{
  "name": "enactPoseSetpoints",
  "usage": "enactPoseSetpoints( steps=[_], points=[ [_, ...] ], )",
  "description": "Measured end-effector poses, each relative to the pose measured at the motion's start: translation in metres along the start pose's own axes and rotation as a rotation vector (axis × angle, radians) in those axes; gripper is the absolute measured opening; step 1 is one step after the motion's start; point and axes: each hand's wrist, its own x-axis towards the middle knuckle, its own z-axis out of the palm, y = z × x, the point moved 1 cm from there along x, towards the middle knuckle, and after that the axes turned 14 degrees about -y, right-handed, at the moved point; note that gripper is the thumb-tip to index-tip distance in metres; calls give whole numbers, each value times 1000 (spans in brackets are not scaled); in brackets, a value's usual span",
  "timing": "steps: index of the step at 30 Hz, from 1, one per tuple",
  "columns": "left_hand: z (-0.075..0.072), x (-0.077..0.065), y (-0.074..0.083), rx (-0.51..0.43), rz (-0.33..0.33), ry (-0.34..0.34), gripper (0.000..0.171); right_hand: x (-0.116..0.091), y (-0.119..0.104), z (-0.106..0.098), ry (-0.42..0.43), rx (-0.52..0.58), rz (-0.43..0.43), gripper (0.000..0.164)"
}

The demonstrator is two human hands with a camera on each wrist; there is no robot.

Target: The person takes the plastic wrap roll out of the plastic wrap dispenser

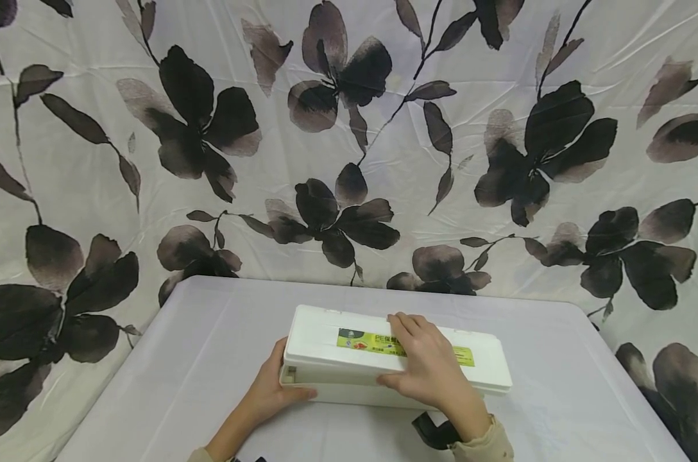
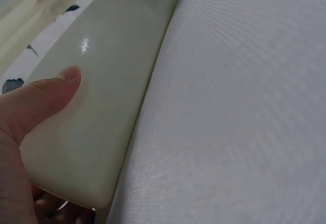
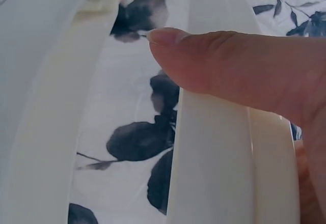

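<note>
The lid sits askew over its base at the middle of the near part of the table; a gap shows along the near side, and the lid's right end juts past the base. The right hand grips the lid across its width, thumb on the near edge, covering part of the label. The left hand holds the base's left end, thumb against the near wall. If the right hand's hold slipped, the lid could drop crooked; fingers in the gap might get nipped. A loose left hold could let the base skid. Beyond hangs a floral cloth.
</note>
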Motion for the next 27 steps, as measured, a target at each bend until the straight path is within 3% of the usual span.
enactPoseSetpoints(
  steps=[9,27],
  points=[
    [2,1,1,-16,-42,21,100,-6,4,-8,34,-19,51,97],
    [1,2,1,-48,-55,1,98,-24,20,-35,38,-23,139,101]
  ],
)
